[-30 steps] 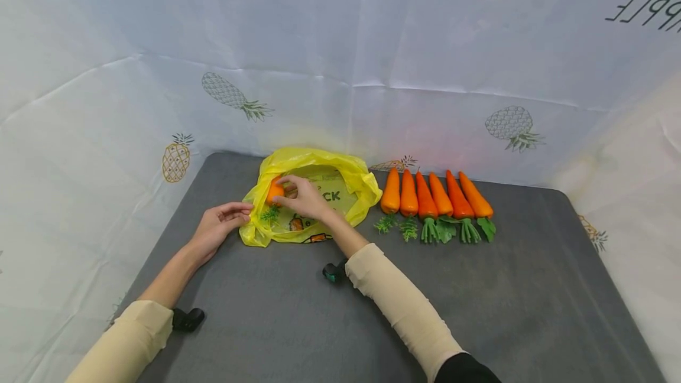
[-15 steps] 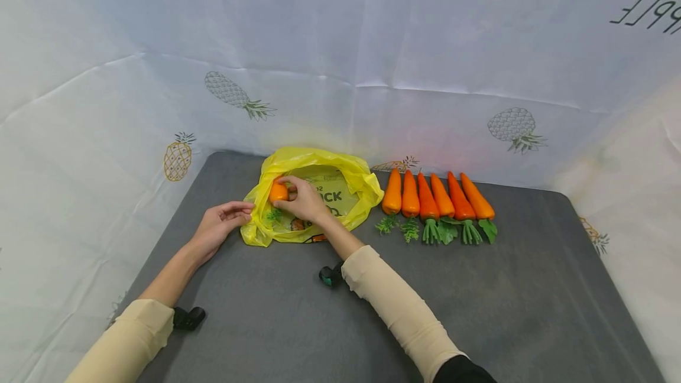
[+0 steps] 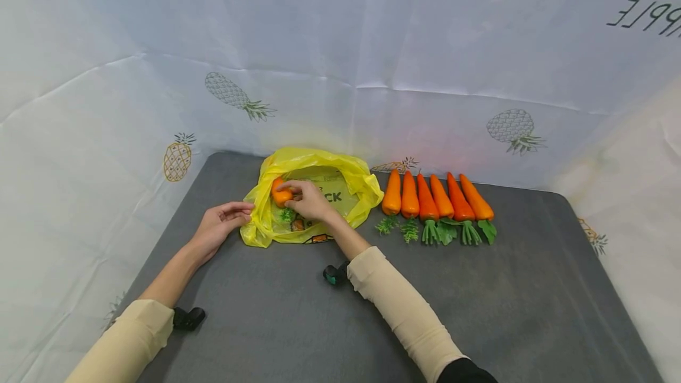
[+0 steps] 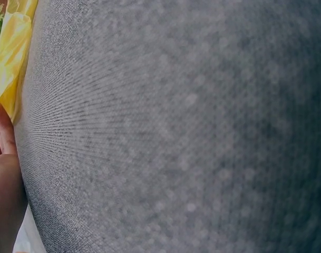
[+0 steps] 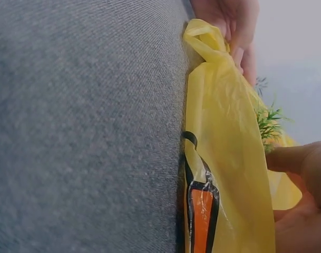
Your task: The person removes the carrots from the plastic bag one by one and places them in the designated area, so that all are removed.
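A yellow plastic bag (image 3: 367, 191) lies spread on the table with its mouth wide. Inside its left part is an orange carrot (image 3: 280, 194) with feathery green leaves (image 3: 287, 214). My right hand (image 3: 311, 201) reaches into the bag and pinches this carrot between thumb and fingers. At the bag's left rim, my left hand (image 3: 219, 226) pinches the plastic with its fingertips; in the right wrist view that left hand (image 5: 236, 26) is at the bag's far corner. The carrot's body is mostly hidden behind the bag wall in the right wrist view, where its leaves (image 5: 269, 121) stick up.
Several carrots (image 3: 427, 197) lie in a row to the right of the bag, tips to the back, leaves toward the front. The grey table (image 3: 255, 312) ends at a white curtain (image 3: 425, 46) printed with pineapples.
My right hand has shifted slightly right and toward the front with the carrot, whose leaves have moved right inside the bag. My left hand stays at the bag's rim.
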Motion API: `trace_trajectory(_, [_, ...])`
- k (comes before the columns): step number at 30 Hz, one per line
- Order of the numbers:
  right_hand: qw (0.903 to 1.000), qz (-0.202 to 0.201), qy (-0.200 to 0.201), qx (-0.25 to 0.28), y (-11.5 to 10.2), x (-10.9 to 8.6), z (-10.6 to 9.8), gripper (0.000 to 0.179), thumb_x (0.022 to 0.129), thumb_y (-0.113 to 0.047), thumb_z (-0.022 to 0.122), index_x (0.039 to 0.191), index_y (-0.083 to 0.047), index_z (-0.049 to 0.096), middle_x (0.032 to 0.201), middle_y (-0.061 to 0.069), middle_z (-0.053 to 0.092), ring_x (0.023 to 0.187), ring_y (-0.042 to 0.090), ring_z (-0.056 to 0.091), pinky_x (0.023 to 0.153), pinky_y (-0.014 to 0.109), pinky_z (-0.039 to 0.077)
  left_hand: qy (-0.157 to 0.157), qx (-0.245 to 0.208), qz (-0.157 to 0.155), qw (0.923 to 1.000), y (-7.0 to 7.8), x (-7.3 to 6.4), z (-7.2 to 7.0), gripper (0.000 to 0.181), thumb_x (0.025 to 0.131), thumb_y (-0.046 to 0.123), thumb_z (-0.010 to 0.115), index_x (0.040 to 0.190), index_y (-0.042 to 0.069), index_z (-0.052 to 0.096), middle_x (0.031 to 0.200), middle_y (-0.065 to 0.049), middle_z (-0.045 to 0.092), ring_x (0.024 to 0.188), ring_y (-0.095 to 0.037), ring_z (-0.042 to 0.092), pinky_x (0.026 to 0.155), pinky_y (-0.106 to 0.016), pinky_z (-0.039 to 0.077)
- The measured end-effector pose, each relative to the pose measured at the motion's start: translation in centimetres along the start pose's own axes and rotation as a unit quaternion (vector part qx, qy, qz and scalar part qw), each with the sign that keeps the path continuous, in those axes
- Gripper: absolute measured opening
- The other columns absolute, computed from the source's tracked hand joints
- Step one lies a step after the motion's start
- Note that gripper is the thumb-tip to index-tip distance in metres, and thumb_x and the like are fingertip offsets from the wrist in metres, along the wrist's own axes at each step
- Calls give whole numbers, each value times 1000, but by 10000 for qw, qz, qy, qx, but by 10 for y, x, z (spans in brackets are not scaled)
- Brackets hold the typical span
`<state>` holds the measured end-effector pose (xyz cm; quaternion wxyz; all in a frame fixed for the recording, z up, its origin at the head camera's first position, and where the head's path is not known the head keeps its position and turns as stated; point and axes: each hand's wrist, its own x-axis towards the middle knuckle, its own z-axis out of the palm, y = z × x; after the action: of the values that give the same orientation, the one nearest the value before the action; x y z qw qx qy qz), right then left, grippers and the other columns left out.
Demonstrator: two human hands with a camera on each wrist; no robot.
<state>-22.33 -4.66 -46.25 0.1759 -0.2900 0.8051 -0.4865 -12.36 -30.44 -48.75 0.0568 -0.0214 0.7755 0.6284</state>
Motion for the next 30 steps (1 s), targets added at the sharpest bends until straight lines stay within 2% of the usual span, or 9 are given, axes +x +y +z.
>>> trace_trajectory(4, [9999, -69, -77, -102, 0, 1, 1, 32, 106, -8, 68, 138, -8, 72, 141, 18, 70, 118, 34, 72, 88, 32, 59, 34, 33, 25, 10000, -1, -1, -1, 46, 108, 18, 69, 145, -9, 61, 111, 20, 73, 104, 6, 69, 93, -10, 58])
trace_trajectory(7, [9999, -67, -36, -149, 0, 0, 0, 29, 104, -15, 74, 132, -7, 74, 135, 18, 72, 117, 31, 71, 88, 27, 59, 54, 45, 38, 10000, -1, -1, -1, 46, 108, 18, 69, 144, -9, 61, 110, 20, 73, 103, 6, 69, 93, -10, 58])
trace_trajectory(10, [9999, -25, 53, -87, 1, -2, -1, 28, 103, -16, 77, 128, -7, 74, 130, 19, 72, 112, 31, 71, 84, 27, 57, 42, 34, 61, 10000, -1, -1, -1, 46, 108, 17, 69, 144, -10, 61, 110, 20, 74, 103, 6, 69, 93, -10, 58])
trace_trajectory(15, [9997, 116, 165, 111, 4, -6, -6, 32, 102, -11, 76, 134, -8, 73, 137, 19, 70, 112, 30, 69, 82, 25, 52, 6, 25, 101, 9999, -1, 0, 0, 46, 108, 17, 69, 144, -10, 61, 110, 19, 74, 103, 6, 69, 93, -10, 58])
trace_trajectory(23, [9993, 267, -72, 241, 5, -17, -21, 43, 103, -9, 72, 146, -11, 68, 158, 17, 60, 130, 35, 67, 97, 38, 59, -16, 4, 110, 9999, -1, 0, 0, 46, 109, 18, 69, 144, -10, 61, 111, 19, 74, 103, 6, 70, 93, -10, 58])
trace_trajectory(30, [9994, 49, -339, -5, -1, -33, -40, 45, 103, -8, 70, 148, -6, 66, 159, 19, 59, 111, 28, 67, 86, 29, 54, 6, 19, 173, 9998, -2, 0, 0, 45, 109, 18, 68, 144, -10, 61, 111, 20, 74, 103, 6, 70, 93, -10, 58])
